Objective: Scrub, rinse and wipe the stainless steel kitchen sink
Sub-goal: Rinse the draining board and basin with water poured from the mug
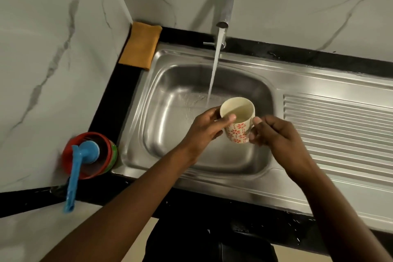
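Note:
The stainless steel sink [161, 100] has a wet basin and a ribbed drainboard [340, 130] on its right. Water runs from the faucet [227, 4] and falls just left of a cream mug [238, 122] with red flowers. The mug hangs over the basin and has water in it. My left hand [204, 132] grips the mug's left side, thumb over the rim. My right hand [282, 138] pinches the mug's handle side from the right.
A folded orange cloth [140, 44] lies on the black counter at the sink's back left corner. A red round container [93, 155] with a blue-handled scrubber [78, 168] stands left of the sink. Marble walls close in the left and back.

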Available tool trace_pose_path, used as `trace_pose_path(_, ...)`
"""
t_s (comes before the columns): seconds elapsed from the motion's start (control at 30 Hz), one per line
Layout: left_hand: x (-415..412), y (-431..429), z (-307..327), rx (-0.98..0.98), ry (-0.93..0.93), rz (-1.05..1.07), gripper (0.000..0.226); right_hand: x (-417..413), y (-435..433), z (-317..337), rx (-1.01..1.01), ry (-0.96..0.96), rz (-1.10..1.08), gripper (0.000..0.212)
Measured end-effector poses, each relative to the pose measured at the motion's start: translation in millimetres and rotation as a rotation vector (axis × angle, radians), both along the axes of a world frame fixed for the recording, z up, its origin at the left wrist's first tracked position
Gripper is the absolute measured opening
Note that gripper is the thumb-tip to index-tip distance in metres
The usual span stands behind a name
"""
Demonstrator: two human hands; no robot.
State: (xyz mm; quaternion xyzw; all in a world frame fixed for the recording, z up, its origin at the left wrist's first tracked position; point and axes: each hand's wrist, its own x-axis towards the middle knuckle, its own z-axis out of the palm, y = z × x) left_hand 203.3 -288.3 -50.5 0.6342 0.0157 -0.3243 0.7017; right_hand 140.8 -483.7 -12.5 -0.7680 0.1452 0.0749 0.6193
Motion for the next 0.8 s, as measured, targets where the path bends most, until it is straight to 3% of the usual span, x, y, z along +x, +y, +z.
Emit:
trace_pose_path(0.1,-3,23,8,-0.004,-0.143,0.001,0.063,7,18,1,0.110,-0.048,0.039,0.039)
trace_pose_path(0.2,1,45,8,0.131,-0.302,0.043,0.086,19,39,4,0.177,-0.075,0.101,0.039)
trace_pose_path(0.43,21,102,16,0.292,-0.453,0.266,0.080,60,100,6,0.220,-0.080,0.262,0.037)
trace_pose_path(0.5,25,121,16,0.311,-0.447,0.319,0.080,74,119,7,0.140,-0.073,0.307,0.034)
trace_pose_path(0.63,30,156,8,0.438,-0.433,0.477,0.085,105,154,-7,-0.221,-0.156,0.432,0.025)
trace_pose_path(0.8,39,178,5,0.600,-0.390,0.671,0.083,137,197,-17,-0.270,-0.169,0.546,0.028)
